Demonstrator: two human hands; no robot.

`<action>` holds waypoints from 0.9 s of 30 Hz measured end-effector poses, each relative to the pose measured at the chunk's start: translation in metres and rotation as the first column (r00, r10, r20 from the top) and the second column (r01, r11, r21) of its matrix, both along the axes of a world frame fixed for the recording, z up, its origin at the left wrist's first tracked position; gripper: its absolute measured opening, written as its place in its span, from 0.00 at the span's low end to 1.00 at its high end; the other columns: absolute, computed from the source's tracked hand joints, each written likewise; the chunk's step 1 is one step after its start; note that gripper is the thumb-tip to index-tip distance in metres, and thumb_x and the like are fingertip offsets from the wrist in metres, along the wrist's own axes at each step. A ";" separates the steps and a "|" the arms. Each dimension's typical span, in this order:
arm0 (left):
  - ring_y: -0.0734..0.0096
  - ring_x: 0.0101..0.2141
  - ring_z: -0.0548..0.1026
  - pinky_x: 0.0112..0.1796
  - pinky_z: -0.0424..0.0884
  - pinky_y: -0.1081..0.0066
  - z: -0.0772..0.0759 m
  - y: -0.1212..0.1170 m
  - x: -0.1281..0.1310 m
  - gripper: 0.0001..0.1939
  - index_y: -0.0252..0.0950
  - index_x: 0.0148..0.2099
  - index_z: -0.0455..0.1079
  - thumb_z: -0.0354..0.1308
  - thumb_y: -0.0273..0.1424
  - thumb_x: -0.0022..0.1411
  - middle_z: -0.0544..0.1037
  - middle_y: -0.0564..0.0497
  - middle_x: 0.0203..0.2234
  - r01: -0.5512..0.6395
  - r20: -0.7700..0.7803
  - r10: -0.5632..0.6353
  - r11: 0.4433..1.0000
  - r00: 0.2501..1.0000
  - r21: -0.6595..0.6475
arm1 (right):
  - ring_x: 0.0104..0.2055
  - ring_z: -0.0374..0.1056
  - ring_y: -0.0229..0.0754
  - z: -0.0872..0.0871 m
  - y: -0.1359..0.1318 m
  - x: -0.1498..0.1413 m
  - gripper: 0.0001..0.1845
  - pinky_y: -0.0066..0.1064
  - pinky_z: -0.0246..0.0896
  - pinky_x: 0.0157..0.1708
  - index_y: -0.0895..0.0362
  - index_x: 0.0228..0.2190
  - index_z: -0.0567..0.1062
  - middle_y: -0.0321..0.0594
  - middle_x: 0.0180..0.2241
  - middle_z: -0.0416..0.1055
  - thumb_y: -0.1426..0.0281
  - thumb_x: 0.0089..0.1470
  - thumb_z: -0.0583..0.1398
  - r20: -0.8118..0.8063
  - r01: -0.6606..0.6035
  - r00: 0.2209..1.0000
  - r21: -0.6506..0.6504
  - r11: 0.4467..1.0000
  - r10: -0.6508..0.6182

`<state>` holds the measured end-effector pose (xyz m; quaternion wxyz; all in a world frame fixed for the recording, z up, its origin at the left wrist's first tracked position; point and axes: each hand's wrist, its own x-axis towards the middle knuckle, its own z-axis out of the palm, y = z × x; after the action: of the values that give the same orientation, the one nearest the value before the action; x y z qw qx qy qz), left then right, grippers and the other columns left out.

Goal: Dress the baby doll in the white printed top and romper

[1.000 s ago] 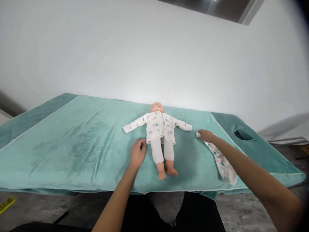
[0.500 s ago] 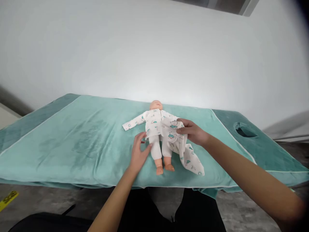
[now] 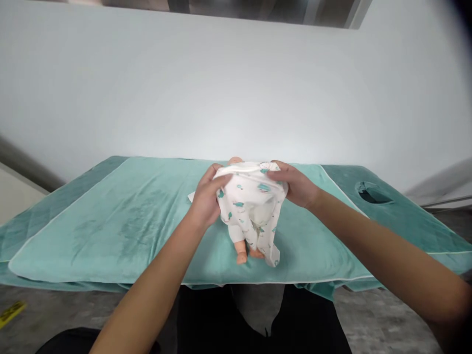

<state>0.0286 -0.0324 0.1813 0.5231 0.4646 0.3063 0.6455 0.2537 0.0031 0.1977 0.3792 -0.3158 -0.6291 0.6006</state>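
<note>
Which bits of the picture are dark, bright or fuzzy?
In the head view, a blurry dark patch covers the upper right corner; in that view, the wall is brightest just above the bed and shadowed at far right; the head view shows the printed garment fairly clearly.

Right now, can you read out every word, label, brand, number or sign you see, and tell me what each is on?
Nothing is readable.
Yellow strip, lower left: dark marks, too blurred to read.
Patterned garment in the left hand and right hand: teal motifs; any lettering is too small to read.
</note>
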 end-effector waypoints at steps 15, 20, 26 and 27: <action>0.63 0.34 0.76 0.36 0.71 0.68 0.032 -0.005 0.015 0.13 0.34 0.40 0.74 0.62 0.38 0.56 0.78 0.52 0.31 -0.079 -0.346 0.126 0.986 0.930 0.146 | 0.31 0.69 0.39 0.045 -0.013 -0.021 0.22 0.28 0.62 0.28 0.56 0.38 0.78 0.37 0.31 0.74 0.51 0.53 0.64 0.245 -0.120 0.969 0.322 0.939 0.039; 0.63 0.32 0.77 0.34 0.73 0.66 0.034 -0.011 0.014 0.16 0.33 0.43 0.74 0.61 0.38 0.57 0.78 0.49 0.30 0.091 -0.243 -0.110 0.992 0.964 -0.090 | 0.35 0.72 0.41 0.036 -0.014 -0.011 0.19 0.30 0.65 0.33 0.56 0.37 0.81 0.39 0.35 0.78 0.55 0.49 0.68 0.464 -0.356 0.842 0.094 0.930 0.276; 0.52 0.39 0.79 0.35 0.75 0.63 0.021 -0.023 0.012 0.26 0.33 0.49 0.75 0.65 0.46 0.56 0.82 0.44 0.35 0.178 -0.395 -0.261 0.956 0.881 -0.233 | 0.36 0.72 0.40 0.019 -0.028 -0.005 0.23 0.31 0.67 0.37 0.60 0.37 0.78 0.41 0.34 0.77 0.51 0.55 0.63 -0.041 -0.120 0.991 0.105 0.987 0.125; 0.51 0.41 0.79 0.37 0.75 0.62 0.018 -0.025 0.010 0.26 0.34 0.49 0.75 0.66 0.46 0.54 0.82 0.44 0.36 0.250 -0.425 -0.334 0.938 0.841 -0.241 | 0.34 0.72 0.40 0.016 -0.030 -0.004 0.24 0.30 0.66 0.35 0.60 0.36 0.78 0.41 0.33 0.77 0.50 0.55 0.64 -0.080 -0.094 0.992 0.084 0.992 0.101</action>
<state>0.0389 -0.0571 0.1994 0.5671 0.5972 0.4024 0.3997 0.2493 -0.0266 0.2134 0.3880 -0.2437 -0.6509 0.6053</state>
